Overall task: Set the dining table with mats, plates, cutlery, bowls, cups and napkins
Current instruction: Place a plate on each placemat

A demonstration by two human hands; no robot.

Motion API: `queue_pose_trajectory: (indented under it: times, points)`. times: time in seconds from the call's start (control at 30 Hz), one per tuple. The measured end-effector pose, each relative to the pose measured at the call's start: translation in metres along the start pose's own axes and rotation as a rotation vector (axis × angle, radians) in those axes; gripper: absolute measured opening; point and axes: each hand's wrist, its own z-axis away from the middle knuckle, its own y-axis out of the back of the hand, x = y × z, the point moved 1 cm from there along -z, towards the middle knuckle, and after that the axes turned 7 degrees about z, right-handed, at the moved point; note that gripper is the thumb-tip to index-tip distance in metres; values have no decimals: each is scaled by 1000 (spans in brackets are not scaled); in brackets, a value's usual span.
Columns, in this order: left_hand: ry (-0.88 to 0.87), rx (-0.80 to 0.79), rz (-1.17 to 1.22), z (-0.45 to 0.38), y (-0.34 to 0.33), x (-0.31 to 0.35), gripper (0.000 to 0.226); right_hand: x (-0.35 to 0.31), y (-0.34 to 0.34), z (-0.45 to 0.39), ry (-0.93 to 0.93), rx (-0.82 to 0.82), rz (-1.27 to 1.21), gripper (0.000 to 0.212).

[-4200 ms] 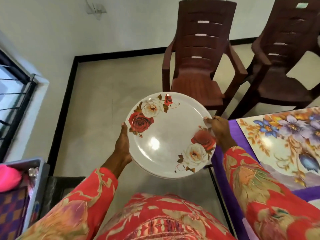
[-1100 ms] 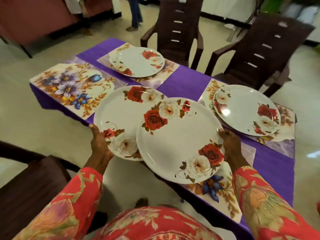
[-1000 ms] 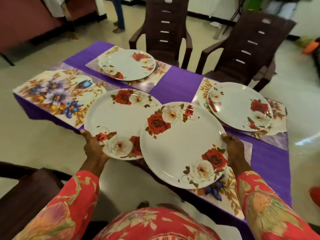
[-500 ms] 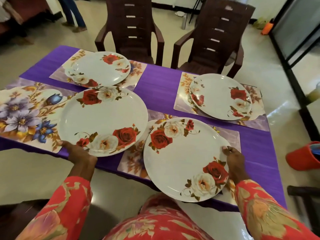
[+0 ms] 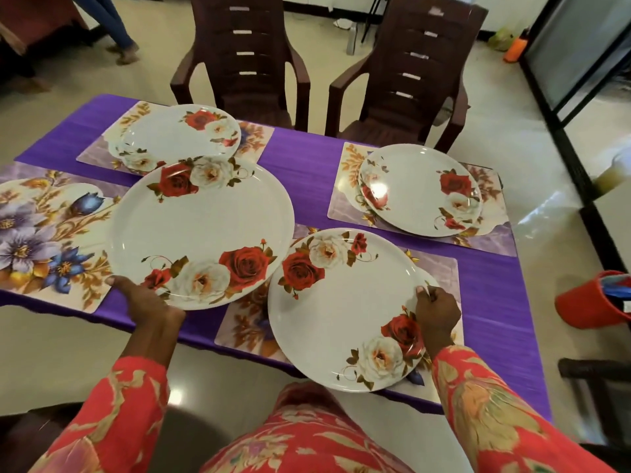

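A table [image 5: 307, 172] covered in purple cloth fills the middle of the frame, its near edge running from the left side down to the lower right. Four floral mats are laid on it. On the upper-left mat [image 5: 254, 139] a rose-printed plate [image 5: 170, 138] is set, and on the upper-right mat [image 5: 491, 233] a second plate [image 5: 418, 189] is set. The left mat [image 5: 37, 233], printed with blue and lilac flowers, lies at the left edge of the frame and carries no plate of its own. The near mat [image 5: 440, 268] lies at lower centre, close to the table's near edge.

The left-hand plate [image 5: 201, 230] is gripped at its near rim by the left hand [image 5: 146, 302], thumb on the upper face; it is held above the cloth between the left mat and the near mat, overlapping the lower rim of the upper-left plate in the picture. The right-hand plate [image 5: 341, 308] is pinched at its right rim by the right hand [image 5: 435, 312] and is held over the near mat, its near rim projecting past the table's edge. The two held plates are just beside each other.

Two brown plastic chairs [image 5: 239, 63] are drawn up at the far side, at the top of the frame. Pale tiled floor [image 5: 512, 131] is seen beyond the table's right end, where a red bucket [image 5: 594, 302] stands at the right edge of the frame. Bare purple cloth is left between the two right-hand mats and along the right end.
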Motion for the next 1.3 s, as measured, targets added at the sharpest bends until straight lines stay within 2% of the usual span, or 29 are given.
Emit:
queue_pose_trajectory:
  times: [0.07,0.2,0.33,0.5,0.63,0.73,1.0,1.1,1.17,1.23,1.3]
  points:
    - [-4,-2,-15,4,0,-1,46,1,0,-4,-20,13,-12,36]
    - [-18,-17,-42,12,-2,-5,58,0,2,-6,-44,13,-33,54]
    - [16,11,-12,23,-4,-12,66,4,2,-6,-50,28,-28,33]
    - [43,-80,-20,32,-13,-21,55,7,2,-3,-27,54,-39,32]
    - [62,-120,-40,41,-19,-30,55,9,3,-1,24,33,-21,39]
    - [91,-119,-60,48,-22,-35,55,12,3,0,41,13,14,32]
    - [120,-150,-119,63,-26,-44,50,11,3,3,-68,11,20,34]
    - [128,-170,-146,69,-26,-44,48,-3,6,6,-187,129,-54,48]
    - [130,-168,-137,70,-24,-44,46,-18,10,3,-188,202,-136,59]
    - [142,-180,-130,71,-21,-43,46,-38,13,-6,-101,181,-151,48]
    - [151,-204,-140,74,-20,-43,47,-61,10,-17,-12,78,-167,36]
